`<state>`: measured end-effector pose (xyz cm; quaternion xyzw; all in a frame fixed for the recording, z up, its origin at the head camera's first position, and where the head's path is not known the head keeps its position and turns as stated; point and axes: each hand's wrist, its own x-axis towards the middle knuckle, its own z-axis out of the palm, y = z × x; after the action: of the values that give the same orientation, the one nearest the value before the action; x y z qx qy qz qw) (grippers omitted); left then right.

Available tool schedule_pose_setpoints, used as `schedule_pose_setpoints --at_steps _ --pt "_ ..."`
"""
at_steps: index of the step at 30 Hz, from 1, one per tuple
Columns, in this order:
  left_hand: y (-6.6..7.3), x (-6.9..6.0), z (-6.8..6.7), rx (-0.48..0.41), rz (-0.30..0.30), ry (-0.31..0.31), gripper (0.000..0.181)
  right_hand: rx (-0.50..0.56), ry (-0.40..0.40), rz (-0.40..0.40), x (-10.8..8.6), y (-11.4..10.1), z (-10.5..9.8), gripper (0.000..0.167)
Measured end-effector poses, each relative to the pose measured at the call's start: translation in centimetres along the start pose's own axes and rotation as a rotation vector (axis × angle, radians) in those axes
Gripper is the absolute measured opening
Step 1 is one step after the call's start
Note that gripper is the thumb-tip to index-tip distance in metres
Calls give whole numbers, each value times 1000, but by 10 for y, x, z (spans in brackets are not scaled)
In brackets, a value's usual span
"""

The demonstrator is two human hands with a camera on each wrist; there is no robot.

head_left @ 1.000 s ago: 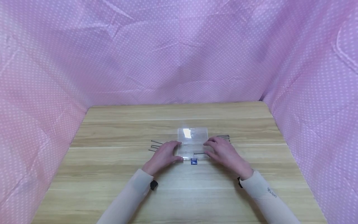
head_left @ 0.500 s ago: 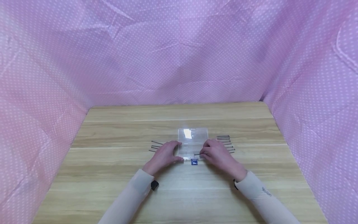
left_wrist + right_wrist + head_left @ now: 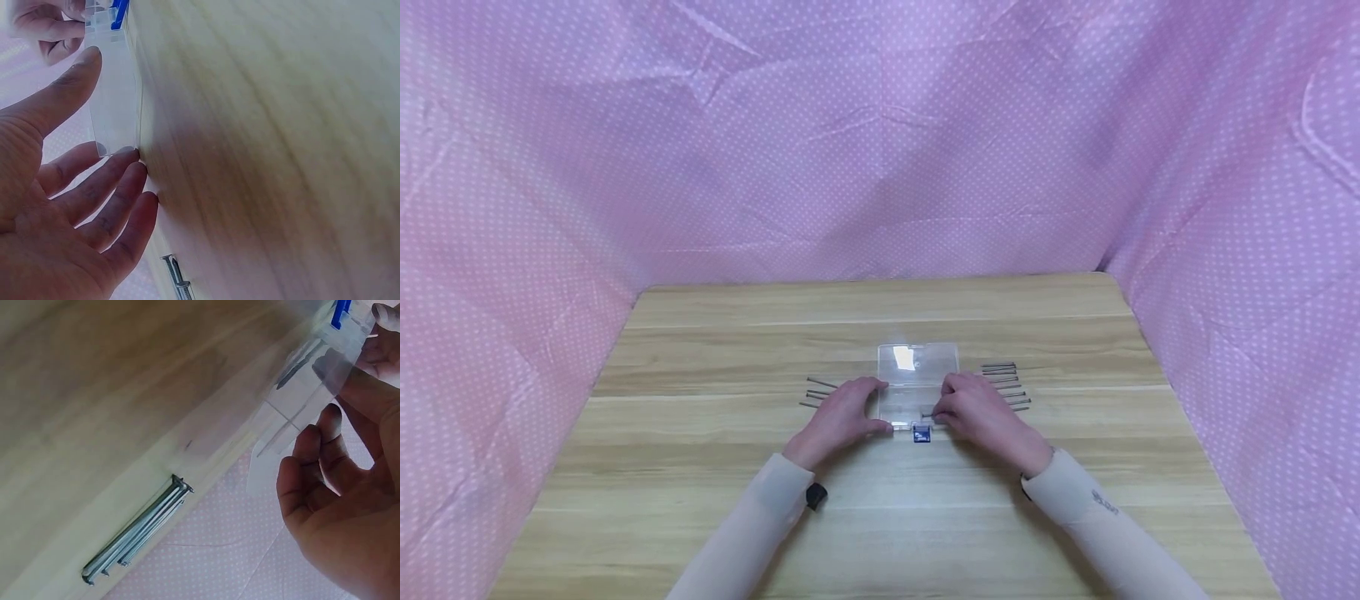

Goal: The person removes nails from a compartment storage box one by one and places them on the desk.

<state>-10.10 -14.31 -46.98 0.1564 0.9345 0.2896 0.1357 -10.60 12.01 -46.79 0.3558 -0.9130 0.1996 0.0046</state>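
Observation:
A clear plastic box (image 3: 898, 405) with a blue latch (image 3: 922, 434) at its front lies with its lid (image 3: 925, 360) laid back. My left hand (image 3: 842, 418) holds the box's left end, thumb at the front corner and index finger towards the back. The left wrist view shows the thumb on the box wall (image 3: 115, 81), with the other fingers spread near its far end. Over the right part of the box, my right hand (image 3: 981, 417) pinches a nail (image 3: 928, 415); its fingertips hide much of it. Through the clear wall, the right wrist view shows the nail (image 3: 299, 366) lying inside.
Several nails (image 3: 1004, 385) lie in a row right of the box. More nails (image 3: 820, 392) lie to the left, partly hidden behind the left hand. Pink dotted cloth (image 3: 880, 167) surrounds the wooden table (image 3: 880, 533) at the back and sides.
My right hand has moved left over the box and its fingers have closed around the nail. More nails on the right have come into sight. The left hand stays in place.

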Motion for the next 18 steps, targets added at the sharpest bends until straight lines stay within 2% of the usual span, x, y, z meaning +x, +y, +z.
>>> schedule_pose_setpoints --at_steps 11,18 --pt "-1 1 1 4 1 -2 71 -68 -19 -37 7 1 3 9" --pt "-4 2 2 10 2 8 72 -63 -56 -18 10 1 4 11"
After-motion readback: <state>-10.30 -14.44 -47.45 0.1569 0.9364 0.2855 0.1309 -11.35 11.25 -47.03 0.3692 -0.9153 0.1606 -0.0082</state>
